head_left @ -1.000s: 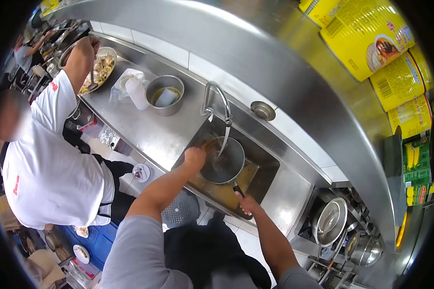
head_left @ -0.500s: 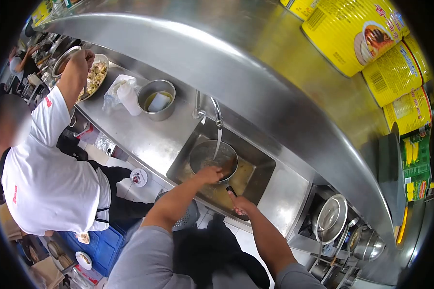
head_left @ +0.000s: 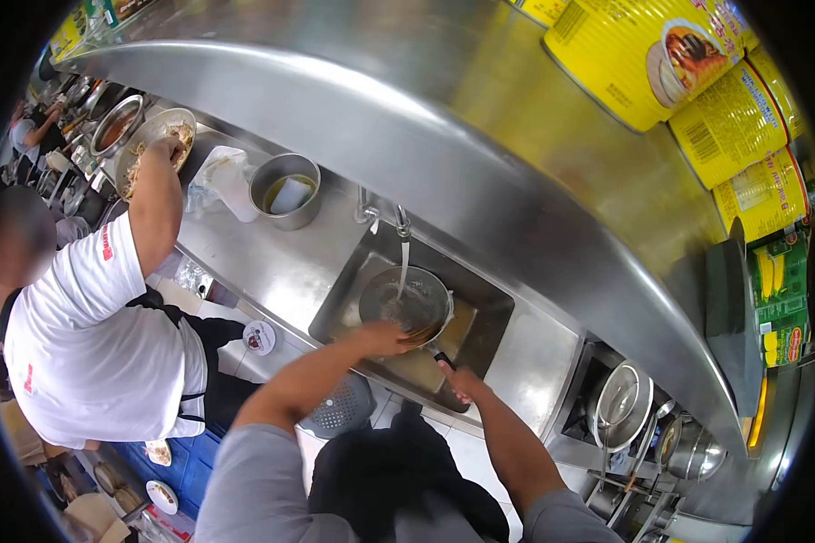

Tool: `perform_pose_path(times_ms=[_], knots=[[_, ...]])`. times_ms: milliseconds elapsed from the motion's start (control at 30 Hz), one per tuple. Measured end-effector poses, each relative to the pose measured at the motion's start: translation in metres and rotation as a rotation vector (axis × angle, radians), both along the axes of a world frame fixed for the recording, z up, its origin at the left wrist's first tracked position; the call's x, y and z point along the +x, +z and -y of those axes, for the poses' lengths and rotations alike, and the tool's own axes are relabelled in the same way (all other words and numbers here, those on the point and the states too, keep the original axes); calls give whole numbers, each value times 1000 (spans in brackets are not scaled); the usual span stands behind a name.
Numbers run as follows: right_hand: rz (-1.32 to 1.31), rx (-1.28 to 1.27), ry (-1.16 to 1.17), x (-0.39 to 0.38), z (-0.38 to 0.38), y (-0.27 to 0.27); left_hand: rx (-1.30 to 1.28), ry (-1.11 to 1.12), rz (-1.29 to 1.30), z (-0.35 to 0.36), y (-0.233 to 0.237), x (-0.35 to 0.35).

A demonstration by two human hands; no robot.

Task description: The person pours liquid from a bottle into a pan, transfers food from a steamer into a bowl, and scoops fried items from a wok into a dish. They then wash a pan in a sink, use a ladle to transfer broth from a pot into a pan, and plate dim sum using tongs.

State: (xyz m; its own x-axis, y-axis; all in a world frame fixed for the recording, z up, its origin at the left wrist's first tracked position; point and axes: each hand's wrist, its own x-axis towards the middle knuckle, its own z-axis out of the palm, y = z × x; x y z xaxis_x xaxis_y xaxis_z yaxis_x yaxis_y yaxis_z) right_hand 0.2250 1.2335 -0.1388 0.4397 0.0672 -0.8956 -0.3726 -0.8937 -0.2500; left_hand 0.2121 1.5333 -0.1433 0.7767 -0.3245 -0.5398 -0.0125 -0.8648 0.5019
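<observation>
In the head view, a round metal pan (head_left: pixel 406 299) with a black handle (head_left: pixel 443 360) is in the sink (head_left: pixel 480 339), under a stream of water (head_left: pixel 403 267) from the faucet (head_left: pixel 402 219). My right hand (head_left: pixel 463 385) is closed around the handle. My left hand (head_left: pixel 385 339) is at the pan's near rim, fingers curled over a brownish thing that is blurred and partly hidden. Water swirls in the pan, and cloudy brownish water lies in the sink bottom.
Left of the sink stand a metal pot (head_left: pixel 285 190) with yellowish liquid and a white plastic bag (head_left: pixel 226 181). A co-worker in a white shirt (head_left: pixel 109 330) reaches into a bowl of food (head_left: pixel 158 149). Yellow cans (head_left: pixel 647 63) line the shelf; a strainer (head_left: pixel 620 407) sits right.
My left hand has moved from inside the pan toward its near left rim. My right hand still grips the handle. The co-worker's arm has lowered into the food bowl, which is now tilted.
</observation>
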Motion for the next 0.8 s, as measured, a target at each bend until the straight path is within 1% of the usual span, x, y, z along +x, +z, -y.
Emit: perform_pose_path(times_ms=[33,100,200,300,333,400,433,467,533,567,633,700,767,800], knots=[[26,-7,36,5,3,0,16,-121,-76,-16,11,-3],[63,-23,106,1,9,-1,352,-105,-64,-44,12,3],[99,-3,97,-9,-3,3,368,283,15,-56,-47,18],[116,-3,100,-2,-6,5,330,170,82,-20,-1,-9],[109,-11,105,0,-4,3,312,131,6,-15,2,-11],[-22,-30,54,6,-3,-7,-37,78,-29,-20,3,1],[-88,-36,24,6,-5,-9,-222,193,-192,-18,2,10],[-95,-29,-5,2,-9,-11,-389,324,-358,-16,2,20],[-99,-19,-79,-6,-19,-5,-211,423,-86,-16,-49,42],[-63,-18,-73,-7,-17,-3,-131,466,57,-14,-65,52],[-2,-26,-38,-9,-9,1,158,429,185,-34,-47,42],[51,-24,39,-4,-3,5,353,365,185,-42,-34,27],[54,-20,82,-2,-4,7,441,250,63,-39,-31,4],[34,-22,90,2,-6,9,395,170,13,-35,-17,0]])
